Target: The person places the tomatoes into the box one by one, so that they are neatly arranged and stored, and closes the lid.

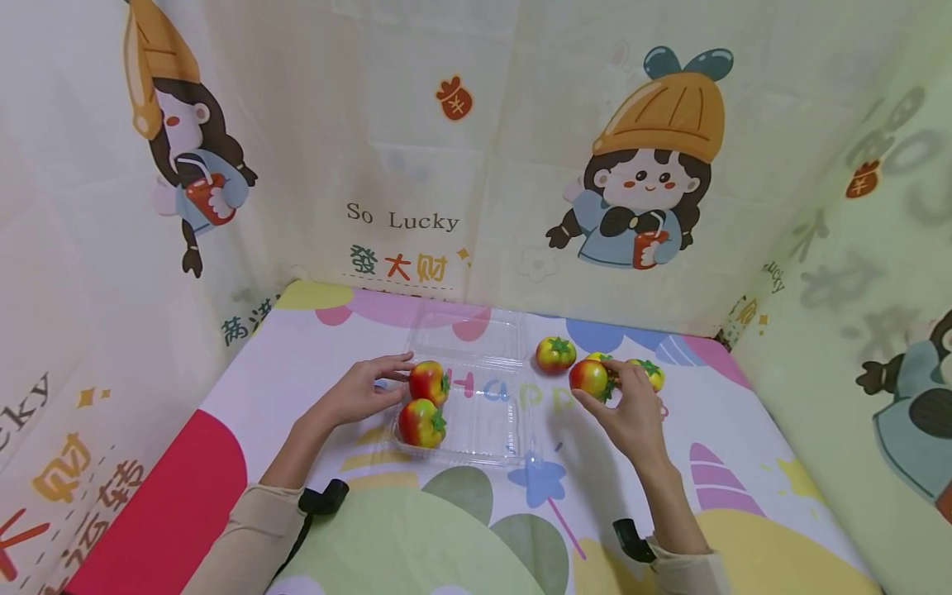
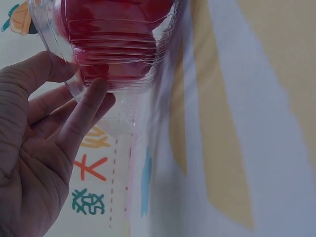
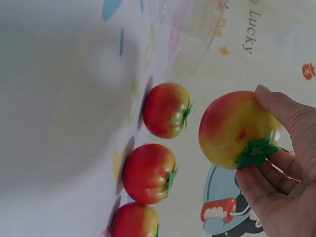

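Observation:
My right hand [image 1: 632,413] holds a red-and-yellow tomato [image 1: 587,378] with a green leafy top between thumb and fingers, raised above the table in the right wrist view. Two more tomatoes, a rear one [image 1: 426,383] and a front one [image 1: 418,423], sit along the left side of a clear plastic clamshell box [image 1: 483,450], whose lid [image 1: 468,335] lies folded back. At the box's left edge, my left hand [image 1: 360,390] pinches the rim; the left wrist view shows the thumb [image 2: 61,69] at the lip and fingers against the ribbed wall.
Right of the box, three tomatoes stand on the table: one nearest the box [image 3: 167,110], a middle one [image 3: 149,174] and a third [image 3: 134,221]. A patterned cloth [image 1: 342,529] covers the table. Printed curtains [image 1: 513,165] enclose its back and sides.

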Action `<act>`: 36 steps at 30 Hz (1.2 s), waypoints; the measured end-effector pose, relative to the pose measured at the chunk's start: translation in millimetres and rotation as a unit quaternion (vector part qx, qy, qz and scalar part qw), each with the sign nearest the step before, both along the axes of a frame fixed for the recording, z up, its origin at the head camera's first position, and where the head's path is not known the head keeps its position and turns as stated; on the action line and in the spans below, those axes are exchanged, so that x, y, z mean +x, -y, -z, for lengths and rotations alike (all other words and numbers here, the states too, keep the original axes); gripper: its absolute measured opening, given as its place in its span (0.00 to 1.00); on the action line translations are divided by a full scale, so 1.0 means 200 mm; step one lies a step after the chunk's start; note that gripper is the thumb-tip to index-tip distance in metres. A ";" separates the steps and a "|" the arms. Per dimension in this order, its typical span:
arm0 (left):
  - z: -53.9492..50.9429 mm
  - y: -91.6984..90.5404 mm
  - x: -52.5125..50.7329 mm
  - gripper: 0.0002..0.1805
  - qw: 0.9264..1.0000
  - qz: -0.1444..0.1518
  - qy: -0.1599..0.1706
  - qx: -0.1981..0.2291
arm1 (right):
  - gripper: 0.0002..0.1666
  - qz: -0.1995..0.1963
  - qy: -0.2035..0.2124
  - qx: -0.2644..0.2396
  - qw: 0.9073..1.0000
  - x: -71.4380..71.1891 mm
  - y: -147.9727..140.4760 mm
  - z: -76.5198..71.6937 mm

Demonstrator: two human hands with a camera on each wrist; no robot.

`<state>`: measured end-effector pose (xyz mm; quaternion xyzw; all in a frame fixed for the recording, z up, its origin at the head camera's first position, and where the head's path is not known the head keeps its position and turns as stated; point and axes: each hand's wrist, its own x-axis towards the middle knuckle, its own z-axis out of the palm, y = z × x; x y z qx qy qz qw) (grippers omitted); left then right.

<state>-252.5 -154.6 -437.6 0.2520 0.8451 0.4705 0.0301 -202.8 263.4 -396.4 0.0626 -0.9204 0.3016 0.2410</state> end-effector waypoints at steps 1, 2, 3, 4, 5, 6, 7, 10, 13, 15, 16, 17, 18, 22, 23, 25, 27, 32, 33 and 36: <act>0.00 0.00 0.00 0.26 1.000 0.000 0.001 0.000 | 0.38 -0.003 -0.001 -0.002 1.000 0.00 0.01 0.00; 0.00 0.00 0.00 0.26 1.000 0.000 0.001 0.000 | 0.38 -0.006 -0.001 -0.004 1.000 0.00 0.01 0.00; 0.00 0.00 0.00 0.26 1.000 -0.001 0.001 0.000 | 0.38 -0.008 0.000 -0.004 1.000 0.00 0.02 0.00; 0.00 0.00 0.00 0.26 1.000 0.000 0.002 0.001 | 0.38 -0.008 0.001 -0.004 1.000 -0.01 0.03 0.00; 0.00 0.00 0.00 0.26 1.000 -0.001 0.003 0.001 | 0.38 -0.009 0.002 -0.004 1.000 -0.01 0.03 0.00; 0.00 0.00 0.00 0.26 1.000 -0.001 0.003 0.001 | 0.38 -0.010 0.005 -0.005 1.000 -0.01 0.04 0.00; 0.00 0.00 0.00 0.26 1.000 -0.001 0.004 0.002 | 0.38 -0.011 0.004 -0.005 1.000 -0.01 0.04 0.00; 0.00 0.00 0.00 0.26 1.000 -0.001 0.004 0.002 | 0.38 -0.014 0.010 -0.012 1.000 -0.01 0.06 0.00; 0.00 0.00 0.00 0.26 1.000 0.000 0.003 0.000 | 0.39 -0.018 0.020 -0.021 0.999 0.00 0.08 0.00; 0.00 0.00 0.00 0.26 1.000 0.000 0.002 0.000 | 0.40 -0.020 0.029 -0.023 0.999 0.00 0.10 0.00; 0.00 0.00 0.00 0.26 1.000 0.000 0.002 0.000 | 0.40 -0.019 0.033 -0.023 0.999 0.00 0.10 0.00; 0.00 0.00 0.00 0.26 1.000 0.001 0.001 -0.001 | 0.40 -0.019 0.034 -0.023 0.999 0.00 0.11 0.00; 0.00 0.00 0.00 0.26 1.000 0.000 0.001 0.000 | 0.40 -0.020 0.035 -0.022 0.999 0.00 0.11 0.00; 0.00 0.00 0.00 0.26 1.000 0.000 0.001 -0.001 | 0.40 -0.022 0.035 -0.020 0.999 -0.01 0.14 0.00; 0.00 0.00 0.00 0.26 1.000 0.000 0.001 0.000 | 0.40 -0.024 0.034 -0.020 0.999 -0.01 0.14 0.00; 0.00 0.00 0.00 0.26 1.000 0.000 0.000 -0.001 | 0.40 -0.031 0.033 -0.020 0.999 -0.01 0.16 0.00; 0.00 0.00 0.00 0.26 1.000 0.000 0.000 0.000 | 0.40 -0.036 0.033 -0.021 0.999 -0.01 0.17 0.00; 0.00 0.00 0.00 0.26 1.000 0.003 -0.002 0.003 | 0.40 -0.040 0.048 -0.028 0.998 -0.01 0.21 0.00; 0.00 0.00 0.00 0.26 1.000 0.003 -0.002 0.004 | 0.40 -0.039 0.051 -0.029 0.998 -0.01 0.22 0.00; 0.00 0.00 0.00 0.26 1.000 0.003 -0.002 0.005 | 0.40 -0.041 0.055 -0.030 0.997 -0.02 0.24 0.00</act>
